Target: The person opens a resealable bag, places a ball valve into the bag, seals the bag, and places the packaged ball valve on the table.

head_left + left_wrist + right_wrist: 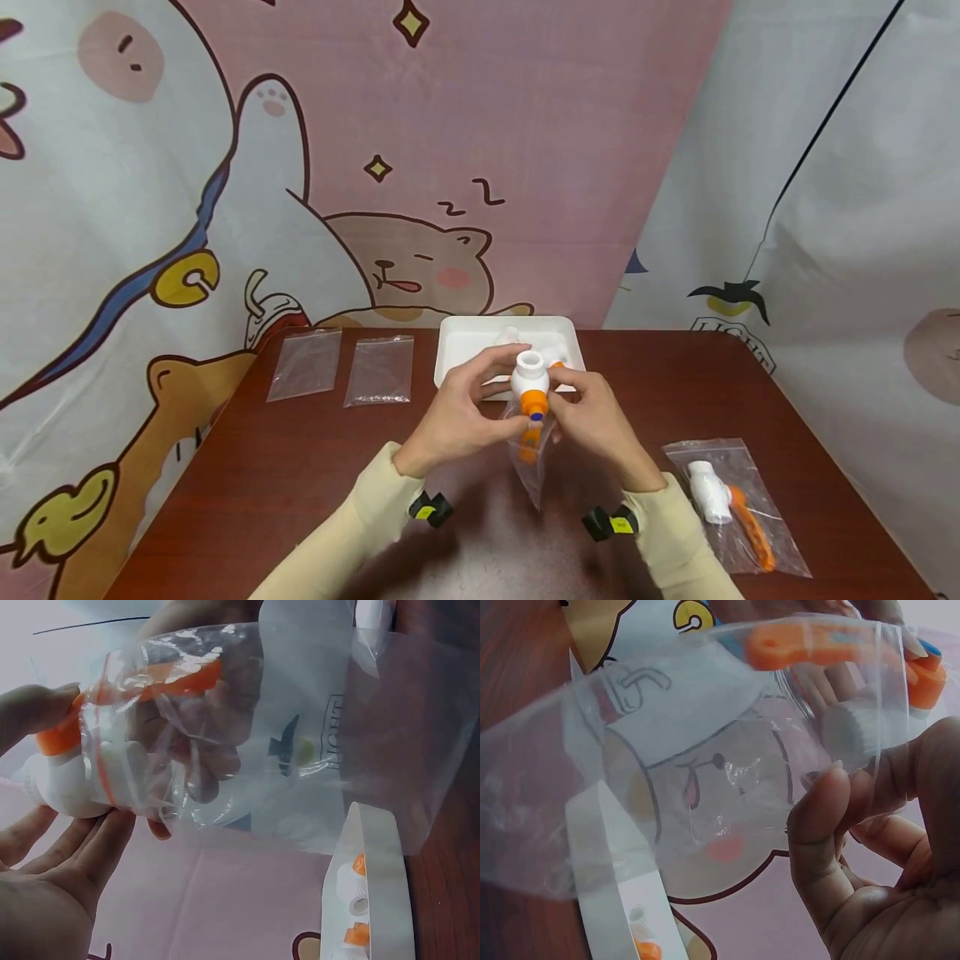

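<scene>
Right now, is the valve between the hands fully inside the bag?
Partly in: its orange handle shows through the clear bag; some of its white body juts out uncovered.

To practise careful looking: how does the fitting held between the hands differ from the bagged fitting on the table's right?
The left hand grips the held fitting above the table; the bagged fitting rests on it.
The held fitting is partly inside a clear bag; the bagged fitting is wholly inside another bag.
The held fitting shows a blue mark; the bagged fitting shows none.
Both are white and orange.
</scene>
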A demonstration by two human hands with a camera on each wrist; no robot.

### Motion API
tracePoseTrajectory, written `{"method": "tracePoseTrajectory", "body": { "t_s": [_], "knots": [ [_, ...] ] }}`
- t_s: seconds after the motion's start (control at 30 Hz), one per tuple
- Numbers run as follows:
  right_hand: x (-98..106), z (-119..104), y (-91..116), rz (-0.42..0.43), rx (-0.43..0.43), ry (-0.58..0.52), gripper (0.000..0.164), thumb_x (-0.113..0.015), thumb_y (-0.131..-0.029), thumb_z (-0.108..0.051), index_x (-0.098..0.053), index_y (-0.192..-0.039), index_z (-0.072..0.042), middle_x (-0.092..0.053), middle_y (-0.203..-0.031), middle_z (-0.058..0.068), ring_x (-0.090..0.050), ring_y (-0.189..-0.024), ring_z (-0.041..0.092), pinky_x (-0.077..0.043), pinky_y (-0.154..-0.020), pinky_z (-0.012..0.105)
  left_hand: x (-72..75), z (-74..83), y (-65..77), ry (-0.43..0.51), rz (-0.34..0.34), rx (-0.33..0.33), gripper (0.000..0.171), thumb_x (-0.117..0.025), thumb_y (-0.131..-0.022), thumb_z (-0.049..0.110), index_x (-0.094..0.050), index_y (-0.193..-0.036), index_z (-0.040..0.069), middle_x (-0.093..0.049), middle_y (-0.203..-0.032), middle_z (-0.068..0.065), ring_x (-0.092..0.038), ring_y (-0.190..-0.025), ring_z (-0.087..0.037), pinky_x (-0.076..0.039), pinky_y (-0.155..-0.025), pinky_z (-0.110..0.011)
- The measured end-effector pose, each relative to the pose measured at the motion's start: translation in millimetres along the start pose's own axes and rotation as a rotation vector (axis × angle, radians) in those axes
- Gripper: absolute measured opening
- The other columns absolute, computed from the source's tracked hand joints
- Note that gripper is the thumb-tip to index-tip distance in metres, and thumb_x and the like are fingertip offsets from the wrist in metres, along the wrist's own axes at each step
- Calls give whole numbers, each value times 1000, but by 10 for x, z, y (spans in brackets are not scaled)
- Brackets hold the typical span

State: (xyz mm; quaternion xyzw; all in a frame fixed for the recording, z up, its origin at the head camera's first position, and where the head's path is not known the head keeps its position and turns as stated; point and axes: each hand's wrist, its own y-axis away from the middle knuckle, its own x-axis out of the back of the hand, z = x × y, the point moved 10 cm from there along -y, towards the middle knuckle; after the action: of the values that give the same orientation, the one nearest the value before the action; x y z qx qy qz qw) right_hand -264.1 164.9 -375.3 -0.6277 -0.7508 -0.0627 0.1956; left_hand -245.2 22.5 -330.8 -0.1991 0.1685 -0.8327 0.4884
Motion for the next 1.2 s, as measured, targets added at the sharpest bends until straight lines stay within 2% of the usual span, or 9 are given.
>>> {"method": "tracePoseTrajectory", "body": {
  "t_s": [0.13, 0.27, 0.5, 0.83, 1.03, 1.2],
  "knots": [
    [-2, 3, 3, -3, 3, 4, 17, -61, -92, 2, -72, -105, -3, -67, -79, 14, -60, -47, 30, -57, -50, 41, -22, 25, 7, -73, -25, -29, 73, -86, -77, 1, -55, -142, 13, -65, -133, -8, -65, -121, -21, -54, -105, -34],
    [2, -9, 8, -5, 10, -6, 18, -58, -91, 3, -72, -102, -2, -67, -74, 13, -61, -45, 24, -56, -49, 42, -30, 39, 14, -134, -36, -44, 68, -89, -77, 7, -58, -138, 14, -65, -134, -4, -66, -120, -18, -54, -104, -32],
    [1, 3, 5, -8, -3, -36, 19, -58, -92, 2, -73, -105, 0, -66, -73, 11, -61, -47, 22, -58, -52, 42, -43, 21, 36, -171, -47, -35, 66, -90, -79, 14, -58, -136, 17, -64, -134, -1, -64, -122, -16, -53, -106, -32],
    [15, 5, 1, -5, 8, -69, 18, -61, -95, -1, -73, -109, 2, -69, -82, 16, -61, -48, 20, -59, -53, 41, -60, -34, 49, -185, -76, -16, 71, -89, -76, 5, -57, -138, 18, -62, -136, 2, -61, -124, -15, -53, -105, -31],
    [36, 28, 9, 18, -9, -67, 22, -61, -95, 1, -73, -113, 4, -69, -95, 21, -63, -52, 19, -60, -55, 38, -54, -67, 55, -203, -79, 8, 70, -88, -75, 4, -58, -135, 21, -61, -136, 6, -61, -123, -14, -55, -103, -31],
    [105, -12, 18, 76, 23, 58, 20, -67, -95, -4, -78, -112, -3, -73, -106, 16, -63, -69, 16, -57, -59, 27, -47, -79, 61, -217, -85, 26, 69, -89, -74, 5, -58, -134, 21, -61, -135, 7, -60, -124, -13, -54, -103, -31]
  ]
}}
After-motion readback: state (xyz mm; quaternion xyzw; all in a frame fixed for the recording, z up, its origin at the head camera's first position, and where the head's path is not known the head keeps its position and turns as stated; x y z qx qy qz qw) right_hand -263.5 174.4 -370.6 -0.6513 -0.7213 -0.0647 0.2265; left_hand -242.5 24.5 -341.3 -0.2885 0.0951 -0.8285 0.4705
